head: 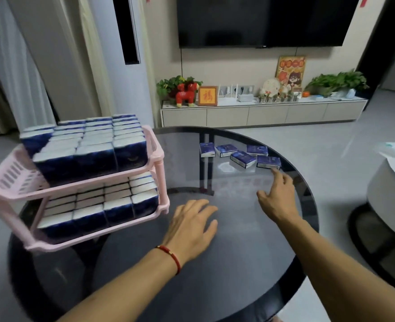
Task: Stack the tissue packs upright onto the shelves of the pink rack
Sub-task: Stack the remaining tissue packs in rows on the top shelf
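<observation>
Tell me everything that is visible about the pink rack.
The pink plastic two-shelf rack stands on the left of the dark round glass table. It has slotted trays joined by corner posts. Both shelves hold rows of upright blue-and-white tissue packs; the upper shelf has free space at its left end. Neither hand touches it.

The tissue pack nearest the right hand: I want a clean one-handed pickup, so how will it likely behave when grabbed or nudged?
The tissue pack lies flat, so it probably won't tip or roll. It looks small and soft-wrapped, likely light and squashy under the right hand. On the glossy glass table, a nudge may make it slide rather than lift.
</observation>
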A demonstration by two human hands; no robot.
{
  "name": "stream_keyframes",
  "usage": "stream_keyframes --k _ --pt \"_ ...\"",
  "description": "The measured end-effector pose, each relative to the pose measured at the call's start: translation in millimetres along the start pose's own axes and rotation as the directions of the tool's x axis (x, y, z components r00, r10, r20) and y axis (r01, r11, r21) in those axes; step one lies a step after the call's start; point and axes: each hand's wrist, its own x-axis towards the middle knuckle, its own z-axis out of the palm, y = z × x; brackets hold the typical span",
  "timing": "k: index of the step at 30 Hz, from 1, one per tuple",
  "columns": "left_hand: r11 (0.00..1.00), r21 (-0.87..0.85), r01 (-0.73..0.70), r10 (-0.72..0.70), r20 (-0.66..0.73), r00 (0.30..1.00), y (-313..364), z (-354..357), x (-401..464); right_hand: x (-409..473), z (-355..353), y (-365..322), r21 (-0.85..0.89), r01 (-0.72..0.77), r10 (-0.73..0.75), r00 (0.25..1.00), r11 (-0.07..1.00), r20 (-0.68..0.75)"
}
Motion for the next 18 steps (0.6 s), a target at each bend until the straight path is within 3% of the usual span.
stream_keyframes --k 3,7,9,13,18 --pt "1.0 0.023 0.01 -0.009 -0.05 0.999 -3 9 3 42 -4 11 0.051 -0.074 0.079 0.993 0.996 -0.091" --pt "1.0 0.015 0.001 0.001 -0.126 0.992 -2 13 2 89 4 12 -0.277 -0.023 0.042 0.997 0.961 0.065" --pt "1.0 0.018 -0.006 0.009 -0.149 0.989 -2 14 2 99 9 14 -0.358 0.017 0.011 0.997 0.934 0.077" --pt "1.0 -0.005 -0.01 0.009 -0.144 0.99 -3 13 1 91 11 21 -0.306 0.061 -0.079 0.996 0.95 -0.049" --pt "0.999 -0.035 0.015 -0.018 -0.104 0.994 0 9 2 47 -16 17 -0.213 0.248 -0.233 0.968 0.945 0.093"
